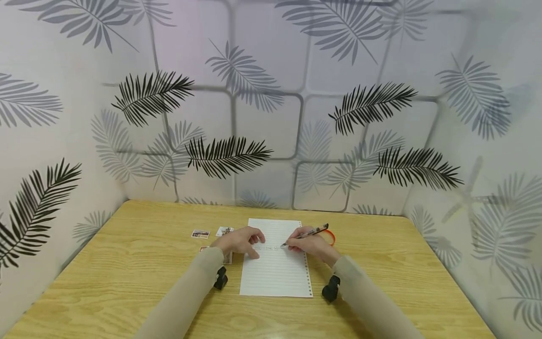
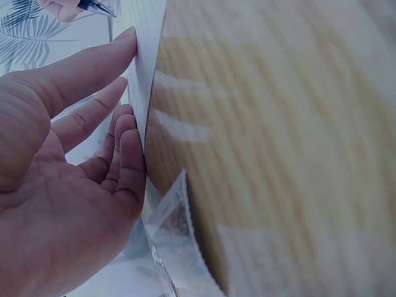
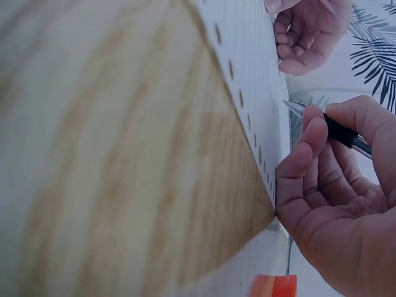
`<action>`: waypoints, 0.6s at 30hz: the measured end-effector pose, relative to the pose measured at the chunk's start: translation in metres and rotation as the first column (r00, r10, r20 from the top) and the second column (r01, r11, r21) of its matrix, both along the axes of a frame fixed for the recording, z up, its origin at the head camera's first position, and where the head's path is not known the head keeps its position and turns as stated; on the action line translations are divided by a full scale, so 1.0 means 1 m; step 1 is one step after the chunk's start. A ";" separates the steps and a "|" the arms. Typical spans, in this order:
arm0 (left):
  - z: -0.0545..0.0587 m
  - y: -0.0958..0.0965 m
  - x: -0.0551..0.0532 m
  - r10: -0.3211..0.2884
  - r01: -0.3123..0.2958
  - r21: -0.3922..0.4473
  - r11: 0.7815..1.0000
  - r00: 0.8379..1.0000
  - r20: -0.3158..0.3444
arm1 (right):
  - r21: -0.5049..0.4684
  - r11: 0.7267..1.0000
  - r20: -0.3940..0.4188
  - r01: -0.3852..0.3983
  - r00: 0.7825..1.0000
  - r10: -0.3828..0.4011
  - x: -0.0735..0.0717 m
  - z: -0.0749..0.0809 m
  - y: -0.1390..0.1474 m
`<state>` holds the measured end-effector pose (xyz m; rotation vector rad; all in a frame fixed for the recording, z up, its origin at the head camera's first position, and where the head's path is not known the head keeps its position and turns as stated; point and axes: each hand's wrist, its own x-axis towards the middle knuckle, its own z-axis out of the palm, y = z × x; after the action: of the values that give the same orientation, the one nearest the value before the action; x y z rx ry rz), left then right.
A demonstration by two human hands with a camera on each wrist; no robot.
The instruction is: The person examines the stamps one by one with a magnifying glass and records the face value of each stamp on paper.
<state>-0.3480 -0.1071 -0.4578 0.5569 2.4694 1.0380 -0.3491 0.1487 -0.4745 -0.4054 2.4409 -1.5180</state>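
Observation:
A lined sheet of paper [image 1: 275,278] with punched holes down its right side lies on the table. Faint handwriting [image 1: 267,248] runs across its upper half. My right hand [image 1: 311,246] rests at the sheet's right side and pinches a pen [image 1: 316,230] between thumb and fingers. In the right wrist view the pen [image 3: 341,134] has a dark grip and a pointed metal tip, held close to the paper. My left hand [image 1: 239,241] rests on the sheet's left side, fingers loosely bent, with nothing in its grasp.
Small picture cards [image 1: 201,234] lie left of the sheet, some partly hidden by my left hand and sleeve. An orange ring-shaped object [image 1: 332,238] sits behind my right hand. The wooden table [image 1: 127,263] meets a leaf-patterned wall [image 1: 267,127] at the back.

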 end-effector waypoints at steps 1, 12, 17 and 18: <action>0.000 0.000 0.000 0.000 0.000 -0.002 1.000 1.000 -0.001 | 0.003 1.000 0.002 0.001 1.000 -0.001 0.000 0.000 0.000; -0.002 0.000 -0.001 0.007 -0.008 -0.011 1.000 1.000 -0.011 | 0.005 1.000 0.019 0.002 1.000 -0.002 0.001 0.003 0.001; -0.003 -0.001 -0.001 0.005 -0.005 -0.015 1.000 1.000 -0.012 | 0.013 1.000 0.017 -0.005 1.000 0.005 0.001 0.003 0.001; -0.003 -0.001 -0.001 0.006 -0.006 -0.016 1.000 1.000 -0.012 | 0.018 1.000 0.017 -0.007 1.000 0.006 0.001 0.002 0.002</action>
<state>-0.3491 -0.1079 -0.4606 0.5535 2.4891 1.0194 -0.3481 0.1503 -0.4722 -0.3950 2.4360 -1.4902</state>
